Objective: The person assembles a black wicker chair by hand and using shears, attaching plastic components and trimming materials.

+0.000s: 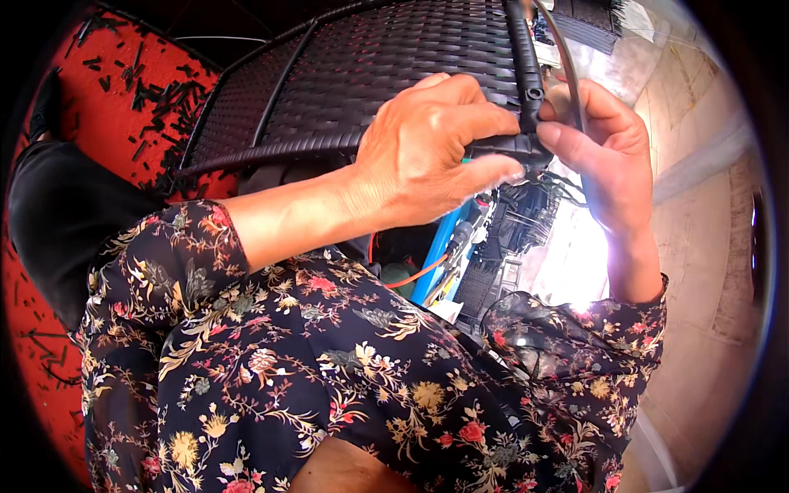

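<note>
A black wicker panel [394,66] lies across the top of the view, its frame bars wrapped in flat dark strip. Over its near right corner [526,144] my left hand [436,152] is closed, index finger and thumb on either side of the wrapped bar. My right hand [604,140] is just right of that corner, thumb and fingers pinched together on a long flat strip [567,53] that curves up past the top edge. A round hole shows in the side bar [534,94] between the hands. My right fingertips are partly hidden behind the strip.
Black offcuts [156,107] are scattered over a red mat [107,164] at left. Below the hands are a blue-edged thing [436,259], an orange cord [415,278] and dark strip bundles [526,222]. Pale flooring [699,246] lies at right, with strong glare nearby.
</note>
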Demonstrator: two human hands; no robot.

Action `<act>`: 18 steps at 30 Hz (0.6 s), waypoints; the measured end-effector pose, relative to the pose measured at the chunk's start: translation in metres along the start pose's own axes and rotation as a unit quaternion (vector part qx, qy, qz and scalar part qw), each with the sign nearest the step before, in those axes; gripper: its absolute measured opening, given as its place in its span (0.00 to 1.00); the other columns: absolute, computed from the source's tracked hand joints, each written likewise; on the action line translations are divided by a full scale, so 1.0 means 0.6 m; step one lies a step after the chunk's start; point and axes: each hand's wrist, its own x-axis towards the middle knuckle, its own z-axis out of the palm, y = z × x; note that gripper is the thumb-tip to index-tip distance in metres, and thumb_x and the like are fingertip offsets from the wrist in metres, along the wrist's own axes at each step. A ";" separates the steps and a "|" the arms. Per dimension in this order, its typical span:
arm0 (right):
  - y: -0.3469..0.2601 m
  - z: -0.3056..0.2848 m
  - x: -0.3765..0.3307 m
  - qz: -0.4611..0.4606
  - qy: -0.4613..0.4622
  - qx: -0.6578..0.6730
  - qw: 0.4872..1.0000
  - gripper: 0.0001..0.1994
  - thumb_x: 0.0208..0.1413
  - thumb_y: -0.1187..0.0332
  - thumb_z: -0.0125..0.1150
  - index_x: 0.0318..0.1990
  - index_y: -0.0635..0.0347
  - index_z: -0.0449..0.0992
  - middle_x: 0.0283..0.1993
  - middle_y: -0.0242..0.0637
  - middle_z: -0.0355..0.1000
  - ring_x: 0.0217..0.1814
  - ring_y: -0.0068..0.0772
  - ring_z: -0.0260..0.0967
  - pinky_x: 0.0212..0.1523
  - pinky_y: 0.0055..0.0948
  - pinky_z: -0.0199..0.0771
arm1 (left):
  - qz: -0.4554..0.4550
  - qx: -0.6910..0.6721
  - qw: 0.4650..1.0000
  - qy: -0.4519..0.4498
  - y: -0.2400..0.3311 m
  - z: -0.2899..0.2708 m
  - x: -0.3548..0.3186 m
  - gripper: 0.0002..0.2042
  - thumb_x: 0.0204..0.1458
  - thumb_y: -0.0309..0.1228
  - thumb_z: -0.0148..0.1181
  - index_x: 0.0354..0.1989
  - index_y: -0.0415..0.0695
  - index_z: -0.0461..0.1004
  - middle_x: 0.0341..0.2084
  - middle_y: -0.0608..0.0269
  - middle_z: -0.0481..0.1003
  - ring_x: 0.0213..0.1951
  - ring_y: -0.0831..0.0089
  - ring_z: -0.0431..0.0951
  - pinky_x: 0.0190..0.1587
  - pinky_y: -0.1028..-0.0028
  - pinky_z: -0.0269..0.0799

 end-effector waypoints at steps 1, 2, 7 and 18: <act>0.003 0.011 -0.003 0.000 0.022 0.038 0.999 0.06 0.44 0.79 0.58 0.33 0.66 0.72 0.30 0.27 0.68 0.30 0.12 0.61 0.29 0.13 0.60 | 0.019 -0.024 1.000 0.005 0.000 0.002 0.000 0.12 0.37 0.29 0.66 0.31 0.38 0.74 0.21 0.61 0.69 0.26 0.68 0.69 0.30 0.72 0.63; 0.004 0.012 -0.006 -0.007 0.010 0.030 0.999 0.07 0.44 0.79 0.59 0.33 0.66 0.72 0.30 0.27 0.68 0.30 0.13 0.62 0.30 0.14 0.61 | 0.017 -0.025 1.000 -0.007 0.001 0.001 0.000 0.12 0.37 0.30 0.66 0.30 0.38 0.74 0.21 0.61 0.69 0.26 0.68 0.69 0.30 0.72 0.63; -0.011 -0.002 -0.018 -0.021 0.027 0.039 0.999 0.11 0.45 0.76 0.59 0.39 0.66 0.71 0.31 0.27 0.66 0.33 0.15 0.62 0.33 0.17 0.62 | 0.062 -0.033 0.998 -0.009 0.000 0.003 0.017 0.12 0.37 0.29 0.67 0.27 0.37 0.72 0.20 0.59 0.69 0.24 0.66 0.69 0.28 0.72 0.64; -0.121 -0.058 -0.104 -0.081 -0.058 -0.474 0.875 0.13 0.49 0.77 0.53 0.43 0.61 0.75 0.29 0.32 0.60 0.28 0.20 0.58 0.25 0.19 0.59 | 0.071 -0.048 0.996 -0.015 -0.009 -0.002 0.040 0.12 0.38 0.31 0.66 0.27 0.37 0.73 0.20 0.58 0.69 0.25 0.63 0.70 0.28 0.70 0.64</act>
